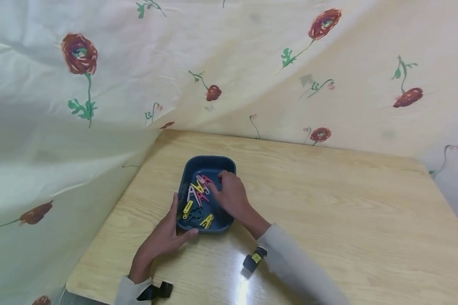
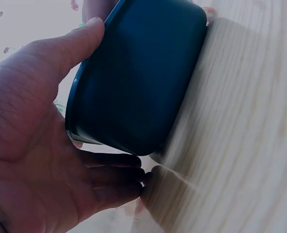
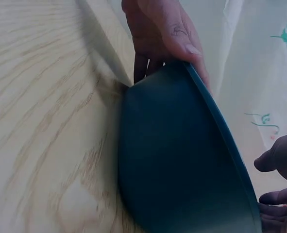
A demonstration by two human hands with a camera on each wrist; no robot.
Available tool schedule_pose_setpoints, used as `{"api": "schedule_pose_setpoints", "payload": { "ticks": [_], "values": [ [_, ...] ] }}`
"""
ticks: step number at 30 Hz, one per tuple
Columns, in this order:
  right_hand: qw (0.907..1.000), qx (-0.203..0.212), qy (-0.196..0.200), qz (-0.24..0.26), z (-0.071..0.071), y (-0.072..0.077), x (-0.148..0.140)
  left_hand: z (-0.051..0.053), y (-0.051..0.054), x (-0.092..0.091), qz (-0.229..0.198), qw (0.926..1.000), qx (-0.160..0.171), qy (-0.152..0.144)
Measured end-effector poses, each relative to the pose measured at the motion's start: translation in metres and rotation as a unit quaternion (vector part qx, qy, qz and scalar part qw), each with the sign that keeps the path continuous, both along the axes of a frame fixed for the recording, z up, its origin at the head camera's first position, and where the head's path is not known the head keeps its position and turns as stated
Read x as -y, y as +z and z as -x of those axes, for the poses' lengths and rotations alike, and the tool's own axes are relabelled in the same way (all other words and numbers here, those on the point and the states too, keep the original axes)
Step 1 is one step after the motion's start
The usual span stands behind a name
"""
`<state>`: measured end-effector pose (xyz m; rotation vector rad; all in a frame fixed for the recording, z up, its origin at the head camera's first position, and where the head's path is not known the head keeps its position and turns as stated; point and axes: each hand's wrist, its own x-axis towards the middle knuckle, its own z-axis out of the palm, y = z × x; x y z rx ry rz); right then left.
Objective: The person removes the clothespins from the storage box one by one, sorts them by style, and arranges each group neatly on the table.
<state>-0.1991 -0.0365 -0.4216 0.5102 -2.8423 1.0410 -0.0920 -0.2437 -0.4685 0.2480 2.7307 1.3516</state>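
Note:
A dark blue plastic tub [image 1: 210, 161] stands on the table. Colourful clothespins lie inside it: a yellow one [image 1: 207, 221] near the front, a white one [image 1: 192, 192] at the left, and pink ones [image 1: 200, 197] among others further back. My left hand [image 1: 164, 237] holds the tub's near left corner, its thumb on the near rim and its fingers along the left side. Over the right rim my right hand [image 1: 233, 192] reaches into the tub, thumb beside the clothespins. In the right wrist view, a gap shows between its thumb and fingers [image 3: 279, 197].
The wooden table [image 1: 328, 203] extends to the right of the tub. A flowered cloth [image 1: 252, 76] hangs behind the table and along its left side. A dark ring-shaped piece [image 1: 194, 214] lies in the tub among the clothespins.

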Motion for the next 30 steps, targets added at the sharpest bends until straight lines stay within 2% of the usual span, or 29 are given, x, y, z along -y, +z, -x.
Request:
{"api": "schedule_pose_setpoints", "payload": {
  "ticks": [5,10,14,17,21,26,30],
  "values": [
    [0.9962,0.082,0.010,0.029,0.009,-0.002,0.014,0.000,0.000,-0.002,-0.002,1.0000,0.000,0.002],
    [0.9854,0.160,0.001,0.057,0.015,-0.004,0.024,0.000,0.000,-0.004,-0.003,1.0000,-0.006,-0.002],
    [0.9782,0.205,-0.021,0.028,0.019,-0.007,0.029,0.000,0.000,-0.005,-0.001,0.9999,-0.010,-0.004],
    [0.9738,0.226,-0.027,-0.001,0.022,-0.015,0.031,0.000,0.001,-0.006,0.001,1.0000,-0.008,-0.002],
    [0.9758,0.217,-0.021,-0.015,0.025,-0.025,0.031,-0.001,0.000,-0.008,0.004,1.0000,-0.005,0.000],
    [0.9843,0.169,-0.026,-0.043,0.028,-0.026,0.034,-0.002,0.001,-0.009,0.004,1.0000,-0.006,0.005],
    [0.9863,0.141,-0.042,-0.073,0.031,-0.027,0.037,-0.002,0.000,-0.009,0.005,0.9999,0.000,0.009]
  ]
}}
